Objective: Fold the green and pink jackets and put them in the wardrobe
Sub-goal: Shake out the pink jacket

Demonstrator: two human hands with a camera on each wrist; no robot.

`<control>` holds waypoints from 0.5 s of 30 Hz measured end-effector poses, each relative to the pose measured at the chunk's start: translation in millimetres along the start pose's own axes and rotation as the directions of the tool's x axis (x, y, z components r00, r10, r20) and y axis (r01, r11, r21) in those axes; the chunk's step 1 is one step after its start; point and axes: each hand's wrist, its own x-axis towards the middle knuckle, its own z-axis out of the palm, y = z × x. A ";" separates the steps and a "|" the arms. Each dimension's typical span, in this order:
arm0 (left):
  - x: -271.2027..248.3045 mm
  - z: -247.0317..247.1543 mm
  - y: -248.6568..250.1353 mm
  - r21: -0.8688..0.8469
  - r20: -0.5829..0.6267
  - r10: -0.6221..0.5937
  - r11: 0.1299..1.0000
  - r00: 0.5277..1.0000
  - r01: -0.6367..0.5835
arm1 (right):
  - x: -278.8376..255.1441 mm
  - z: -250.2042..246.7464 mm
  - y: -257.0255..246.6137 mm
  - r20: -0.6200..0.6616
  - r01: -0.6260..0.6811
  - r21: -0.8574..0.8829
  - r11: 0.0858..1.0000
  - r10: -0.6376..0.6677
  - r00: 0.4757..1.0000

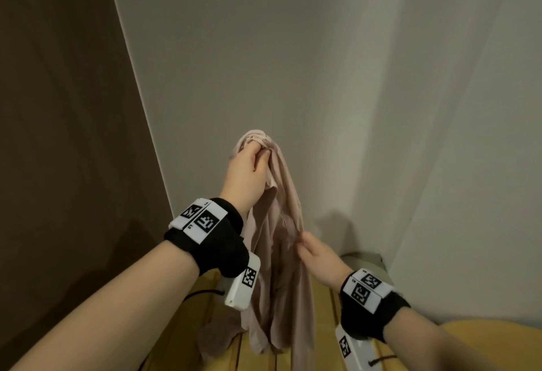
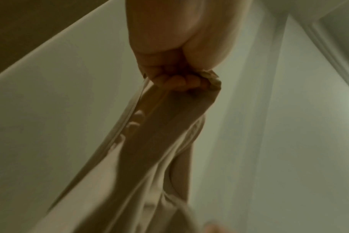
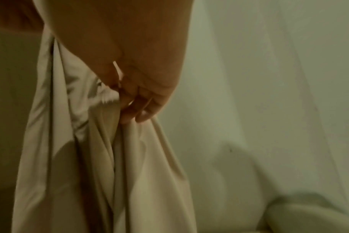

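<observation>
The pink jacket hangs in long folds in front of a pale wall, its lower end trailing on a yellow slatted surface. My left hand is raised and grips the bunched top of the jacket in a fist. Lower and to the right, my right hand pinches a fold at the jacket's edge, with curled fingertips pressed into the cloth. The green jacket is not in view.
A brown panel stands at the left, pale walls meet in a corner behind the jacket. A grey-white rounded object sits against the wall at the right. A yellow cushion-like shape lies at the bottom right.
</observation>
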 end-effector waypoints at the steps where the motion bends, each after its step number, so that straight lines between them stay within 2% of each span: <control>1: -0.4 -0.8 -5.4 0.064 0.029 -0.020 0.998 0.999 0.018 | 1.3 -6.4 -1.0 -0.050 0.018 0.029 0.999 -0.016 0.999; 3: -5.0 -1.4 -16.7 0.182 0.105 -0.095 0.980 0.990 0.074 | 4.9 -20.6 -9.3 -0.130 0.050 0.072 0.996 -0.040 0.991; 6: -18.6 -0.2 -26.5 0.232 0.210 -0.196 0.962 0.958 0.146 | 13.1 -38.6 -26.0 -0.259 0.099 0.091 0.991 -0.073 0.963; 9: -27.5 3.0 -25.9 0.227 0.292 -0.170 0.968 0.941 0.105 | 20.2 -52.9 -40.7 -0.379 0.159 0.141 0.977 -0.095 0.921; 11: -30.1 4.7 -20.7 0.216 0.362 -0.104 0.976 0.926 0.026 | 21.9 -58.4 -51.0 -0.380 0.217 0.206 0.954 -0.126 0.917; 15: -33.0 9.0 -8.1 0.269 0.496 -0.047 0.958 0.867 -0.102 | 19.4 -59.1 -71.8 -0.281 0.337 0.250 0.908 -0.265 0.922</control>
